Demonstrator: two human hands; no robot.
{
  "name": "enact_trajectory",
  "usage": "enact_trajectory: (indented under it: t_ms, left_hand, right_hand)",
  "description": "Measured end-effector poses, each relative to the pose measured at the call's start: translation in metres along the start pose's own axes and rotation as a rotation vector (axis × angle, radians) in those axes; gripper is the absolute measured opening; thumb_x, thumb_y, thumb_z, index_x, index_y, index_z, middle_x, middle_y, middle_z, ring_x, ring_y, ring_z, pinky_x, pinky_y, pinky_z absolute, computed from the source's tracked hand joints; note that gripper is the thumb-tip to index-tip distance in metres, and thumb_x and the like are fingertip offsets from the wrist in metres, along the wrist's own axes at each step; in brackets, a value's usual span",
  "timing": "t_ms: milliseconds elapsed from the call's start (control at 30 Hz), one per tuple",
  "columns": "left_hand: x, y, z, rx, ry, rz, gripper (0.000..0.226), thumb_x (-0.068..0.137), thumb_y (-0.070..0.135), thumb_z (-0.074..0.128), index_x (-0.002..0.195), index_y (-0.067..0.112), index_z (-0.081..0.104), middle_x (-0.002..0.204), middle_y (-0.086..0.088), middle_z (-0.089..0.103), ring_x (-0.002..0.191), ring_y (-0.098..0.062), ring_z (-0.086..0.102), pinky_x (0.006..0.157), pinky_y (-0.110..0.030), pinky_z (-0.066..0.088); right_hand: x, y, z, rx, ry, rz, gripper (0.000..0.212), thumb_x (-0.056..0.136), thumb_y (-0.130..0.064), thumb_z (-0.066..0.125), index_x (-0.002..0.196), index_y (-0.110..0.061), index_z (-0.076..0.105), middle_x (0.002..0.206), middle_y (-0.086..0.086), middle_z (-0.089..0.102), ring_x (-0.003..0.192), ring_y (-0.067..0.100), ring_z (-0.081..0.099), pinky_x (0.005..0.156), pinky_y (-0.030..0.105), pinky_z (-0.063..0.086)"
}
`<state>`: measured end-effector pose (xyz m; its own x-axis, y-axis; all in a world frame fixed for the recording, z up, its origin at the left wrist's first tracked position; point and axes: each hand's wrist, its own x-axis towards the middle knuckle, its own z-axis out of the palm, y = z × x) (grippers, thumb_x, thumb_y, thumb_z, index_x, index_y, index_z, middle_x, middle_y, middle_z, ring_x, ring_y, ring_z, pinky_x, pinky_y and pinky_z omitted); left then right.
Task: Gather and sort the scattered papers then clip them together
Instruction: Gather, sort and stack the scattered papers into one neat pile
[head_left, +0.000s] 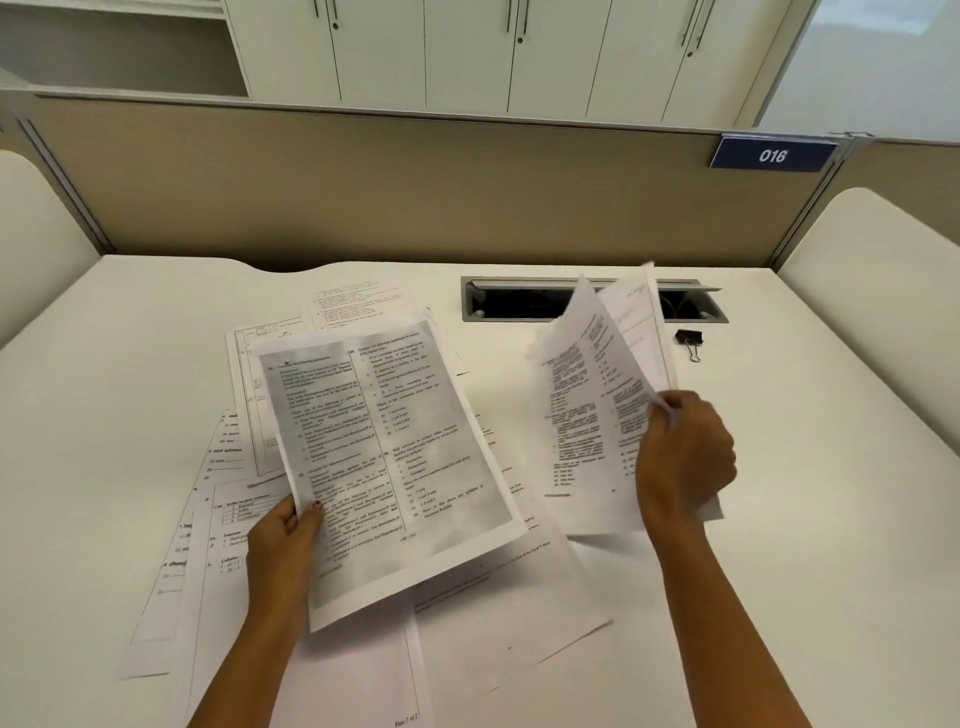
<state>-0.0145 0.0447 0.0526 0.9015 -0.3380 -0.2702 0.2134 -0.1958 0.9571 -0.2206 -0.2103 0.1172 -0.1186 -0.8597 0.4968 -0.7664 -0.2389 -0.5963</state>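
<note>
My left hand (283, 540) grips the lower left edge of a grey-shaded printed sheet (387, 457), held tilted above the desk. My right hand (683, 457) pinches a small bundle of printed sheets (587, 405) by its right edge, lifted and fanned apart at the top. Several more printed papers (483, 608) lie scattered and overlapping on the white desk (104, 374) under and around both hands. A black binder clip (690, 340) rests on the desk, behind and to the right of the bundle, apart from both hands.
A grey cable slot (519, 299) is sunk into the desk's back, partly hidden by the raised bundle. A beige partition (415, 182) with a blue "016" label (772, 155) stands behind. White side panels flank the desk left and right.
</note>
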Motion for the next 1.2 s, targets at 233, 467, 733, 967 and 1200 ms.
enact_trajectory:
  t_ms: [233, 467, 733, 967, 1200]
  left_hand:
    - [-0.005, -0.002, 0.011, 0.123, 0.033, 0.04, 0.026, 0.093, 0.016, 0.052, 0.117, 0.012, 0.06, 0.102, -0.007, 0.067, 0.088, -0.028, 0.064, 0.082, -0.041, 0.052]
    - [-0.011, -0.002, 0.015, 0.116, -0.011, 0.009, 0.021, 0.093, 0.015, 0.052, 0.112, 0.013, 0.062, 0.097, -0.004, 0.066, 0.087, -0.025, 0.063, 0.08, -0.037, 0.051]
    - [-0.014, -0.009, 0.016, 0.066, -0.131, -0.019, 0.017, 0.087, 0.023, 0.061, 0.102, 0.02, 0.068, 0.092, -0.002, 0.073, 0.087, -0.022, 0.068, 0.082, -0.043, 0.054]
    - [-0.019, -0.004, 0.014, 0.013, -0.177, 0.016, 0.011, 0.089, 0.017, 0.058, 0.096, 0.016, 0.067, 0.09, -0.007, 0.074, 0.087, -0.026, 0.069, 0.079, -0.041, 0.055]
    - [-0.018, 0.019, 0.017, 0.043, -0.149, 0.223, 0.019, 0.093, 0.019, 0.05, 0.11, 0.02, 0.058, 0.095, 0.001, 0.068, 0.088, -0.016, 0.065, 0.067, -0.028, 0.056]
  right_hand:
    - [-0.005, -0.049, -0.047, 0.321, 0.179, -0.35, 0.016, 0.09, -0.025, 0.062, 0.093, -0.011, 0.07, 0.09, 0.002, 0.073, 0.073, 0.016, 0.066, 0.06, 0.019, 0.048]
    - [-0.021, -0.072, -0.056, 0.819, -0.238, 0.024, 0.017, 0.083, -0.026, 0.071, 0.096, -0.018, 0.062, 0.09, -0.013, 0.068, 0.078, -0.001, 0.067, 0.063, 0.014, 0.055]
    - [-0.074, -0.034, 0.008, 0.606, -0.601, 0.306, 0.021, 0.087, -0.03, 0.065, 0.101, -0.016, 0.065, 0.086, 0.001, 0.07, 0.079, 0.018, 0.069, 0.065, 0.025, 0.054]
    - [-0.082, -0.018, 0.021, 0.526, -0.924, 0.31, 0.036, 0.09, -0.028, 0.061, 0.119, -0.016, 0.043, 0.109, 0.001, 0.06, 0.1, 0.024, 0.062, 0.081, 0.037, 0.053]
    - [-0.08, -0.023, 0.015, 0.751, -0.873, 0.193, 0.031, 0.086, -0.017, 0.066, 0.117, -0.016, 0.06, 0.11, -0.001, 0.07, 0.094, 0.019, 0.069, 0.074, 0.03, 0.061]
